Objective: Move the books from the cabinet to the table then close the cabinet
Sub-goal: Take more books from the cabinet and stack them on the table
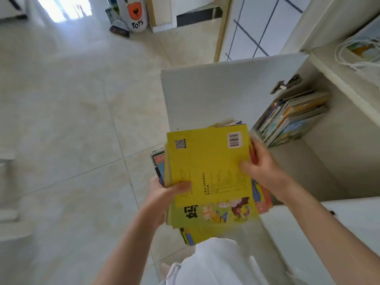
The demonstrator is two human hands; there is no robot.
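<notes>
Yellow back cover up, barcode and QR square showing: a stack of books (209,171), gripped from both sides between two bare hands, out in front of the cabinet (337,153). Left hand (164,194) under and against the stack's left edge, thumb pressed flat across the cover, other fingers curled beneath and hidden. Left forearm bare, rising diagonally from bottom centre-left. Right hand (261,165) clamped on the right edge, thumb lying over the cover near its middle right, fingers wrapped around the side and mostly out of sight behind the covers. Right forearm bare, running down to the bottom right corner. Loosely squared stack, coloured corners and edges poking out left, right and below the top cover; slight blur across it.

Just beyond the right hand, more books (292,118) leaning inside the open cabinet compartment, spines slanted. Behind the stack, the white door (216,93) swung open, hinge (284,84) visible near its upper right. Below the hands, white clothing (216,262). Left of both hands, pale tiled floor (72,130); far beyond, a toy bin (135,15) marked "toys". No table in view.
</notes>
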